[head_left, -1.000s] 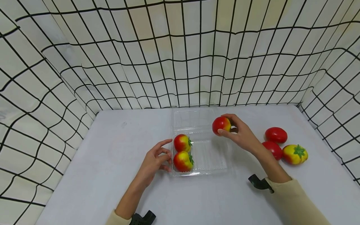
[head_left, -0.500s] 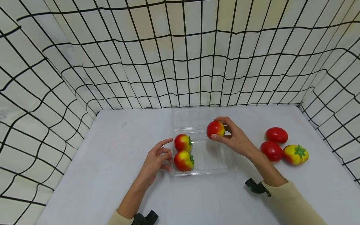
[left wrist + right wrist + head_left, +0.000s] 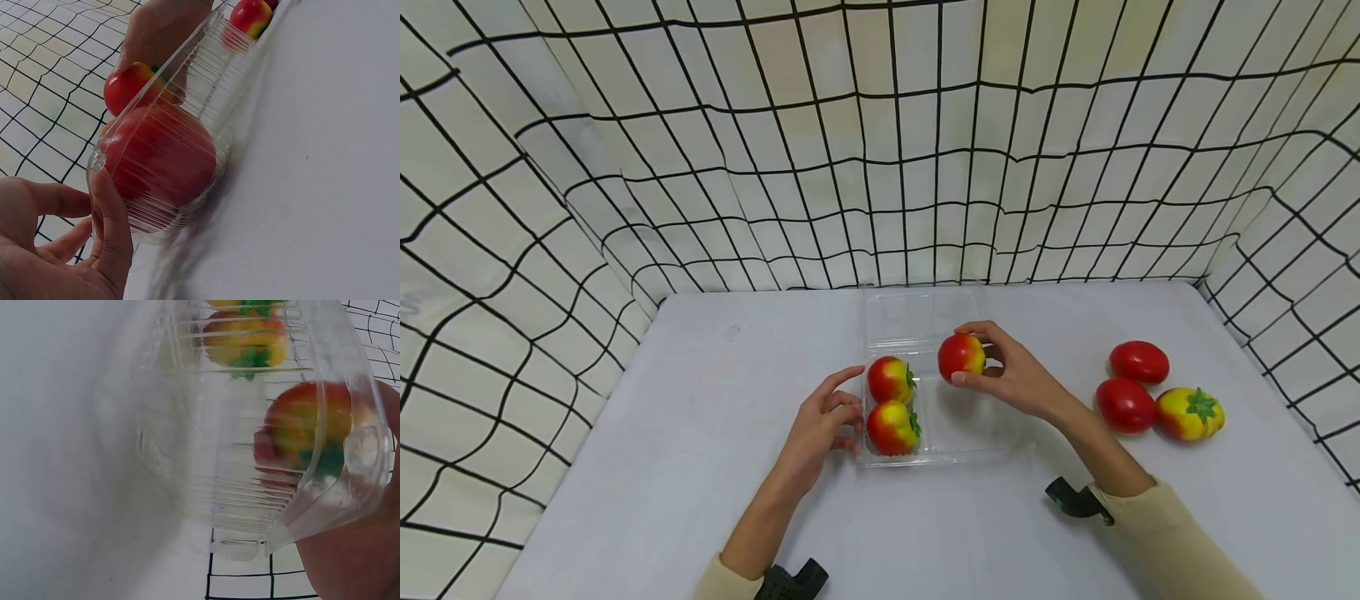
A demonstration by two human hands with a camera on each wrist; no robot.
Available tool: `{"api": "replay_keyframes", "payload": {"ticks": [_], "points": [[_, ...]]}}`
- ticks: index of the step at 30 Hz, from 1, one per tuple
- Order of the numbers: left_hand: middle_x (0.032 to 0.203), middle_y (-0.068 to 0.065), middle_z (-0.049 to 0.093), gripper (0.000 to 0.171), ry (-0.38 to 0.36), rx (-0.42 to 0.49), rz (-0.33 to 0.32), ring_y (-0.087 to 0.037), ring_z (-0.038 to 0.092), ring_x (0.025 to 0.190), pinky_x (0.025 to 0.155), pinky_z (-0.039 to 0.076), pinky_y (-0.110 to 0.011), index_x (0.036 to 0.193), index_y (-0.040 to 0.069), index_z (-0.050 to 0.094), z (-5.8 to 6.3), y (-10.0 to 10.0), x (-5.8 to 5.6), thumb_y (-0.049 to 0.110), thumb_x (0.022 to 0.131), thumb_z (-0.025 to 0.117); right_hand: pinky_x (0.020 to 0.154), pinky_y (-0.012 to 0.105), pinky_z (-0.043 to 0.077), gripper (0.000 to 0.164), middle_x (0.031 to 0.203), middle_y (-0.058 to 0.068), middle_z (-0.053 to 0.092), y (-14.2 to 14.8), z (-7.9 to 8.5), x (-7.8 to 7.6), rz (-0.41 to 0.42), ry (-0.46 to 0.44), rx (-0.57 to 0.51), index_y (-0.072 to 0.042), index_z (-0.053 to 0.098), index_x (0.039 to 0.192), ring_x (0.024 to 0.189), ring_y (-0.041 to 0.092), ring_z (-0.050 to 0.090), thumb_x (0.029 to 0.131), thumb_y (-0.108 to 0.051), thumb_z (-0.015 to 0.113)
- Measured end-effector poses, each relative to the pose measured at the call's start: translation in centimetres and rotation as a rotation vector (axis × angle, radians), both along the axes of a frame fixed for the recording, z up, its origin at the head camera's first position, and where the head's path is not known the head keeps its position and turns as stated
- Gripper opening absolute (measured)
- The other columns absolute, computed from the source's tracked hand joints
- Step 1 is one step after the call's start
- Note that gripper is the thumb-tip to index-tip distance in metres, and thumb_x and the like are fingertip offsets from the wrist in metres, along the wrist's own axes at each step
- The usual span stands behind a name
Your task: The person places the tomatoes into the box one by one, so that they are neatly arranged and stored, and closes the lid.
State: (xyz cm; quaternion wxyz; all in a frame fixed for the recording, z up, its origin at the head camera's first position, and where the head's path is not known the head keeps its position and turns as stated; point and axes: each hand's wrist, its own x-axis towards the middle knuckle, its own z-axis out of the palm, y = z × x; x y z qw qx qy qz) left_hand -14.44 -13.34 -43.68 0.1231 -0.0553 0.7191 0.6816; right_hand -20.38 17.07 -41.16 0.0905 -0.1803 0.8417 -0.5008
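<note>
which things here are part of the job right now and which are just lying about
Part of the job, it seems:
right hand
held fruit
clear container
far fruit inside
near fruit inside
left hand, at the container's side

Apparently just lying about, on the table's right:
far red fruit
near red fruit
yellow fruit

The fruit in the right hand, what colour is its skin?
The fruit in the right hand has red and yellow skin, clearest in the head view.
</note>
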Motion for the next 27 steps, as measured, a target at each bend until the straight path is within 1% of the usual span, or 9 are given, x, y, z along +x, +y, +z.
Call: {"api": "replay_keyframes", "payload": {"ticks": [7, 11, 14, 18, 22, 27], "points": [[0.094, -0.001, 0.058, 0.054, 0.004, 0.011, -0.007, -0.018, 0.058, 0.076, 0.060, 0.059, -0.026, 0.149, 0.024, 0.054, 0.0, 0.1, -0.2, 0.004, 0.099, 0.054, 0.103, 0.046, 0.058, 0.073, 0.151, 0.016, 0.051, -0.1, -0.1, 0.1, 0.046, -0.009, -0.016, -0.016, 0.045, 0.151, 0.134, 0.041, 0.057, 0.088, -0.024, 0.080], [0.092, 0.000, 0.057, 0.055, 0.008, 0.019, -0.016, -0.019, 0.058, 0.075, 0.058, 0.058, -0.026, 0.148, 0.022, 0.055, 0.0, 0.1, -0.5, 0.001, 0.097, 0.052, 0.103, 0.047, 0.058, 0.073, 0.153, 0.015, 0.048, -0.2, -0.1, 0.3, 0.041, -0.007, 0.001, -0.017, 0.045, 0.152, 0.134, 0.043, 0.057, 0.088, -0.026, 0.080], [0.092, 0.001, 0.057, 0.055, 0.013, 0.015, -0.025, -0.018, 0.057, 0.074, 0.057, 0.057, -0.025, 0.148, 0.021, 0.054, -0.1, 0.1, -0.7, 0.000, 0.098, 0.052, 0.102, 0.047, 0.059, 0.074, 0.150, 0.017, 0.050, -0.3, -0.1, 0.3, 0.031, -0.001, 0.010, -0.016, 0.044, 0.152, 0.133, 0.043, 0.059, 0.088, -0.027, 0.081], [0.092, 0.001, 0.057, 0.055, 0.015, 0.008, -0.029, -0.018, 0.057, 0.074, 0.058, 0.057, -0.024, 0.149, 0.022, 0.054, -0.1, 0.3, -0.9, 0.001, 0.098, 0.053, 0.102, 0.046, 0.059, 0.073, 0.147, 0.016, 0.054, -0.6, -0.3, 0.3, 0.019, 0.016, 0.035, -0.014, 0.045, 0.149, 0.130, 0.040, 0.061, 0.088, -0.029, 0.081], [0.093, 0.001, 0.057, 0.055, 0.016, 0.007, -0.028, -0.018, 0.057, 0.074, 0.058, 0.057, -0.024, 0.149, 0.022, 0.054, -0.2, 0.3, -0.9, 0.002, 0.098, 0.054, 0.102, 0.046, 0.059, 0.070, 0.147, 0.013, 0.055, -0.9, -0.4, 0.3, 0.011, 0.020, 0.064, -0.013, 0.049, 0.147, 0.128, 0.034, 0.062, 0.087, -0.031, 0.082], [0.093, 0.001, 0.057, 0.055, 0.015, 0.008, -0.032, -0.018, 0.057, 0.074, 0.058, 0.057, -0.024, 0.149, 0.023, 0.053, -0.2, 0.3, -0.9, 0.002, 0.098, 0.054, 0.100, 0.046, 0.060, 0.067, 0.138, 0.012, 0.057, -1.3, -0.6, 0.4, 0.005, 0.053, 0.110, -0.010, 0.055, 0.145, 0.125, 0.030, 0.060, 0.087, -0.030, 0.083]]}}
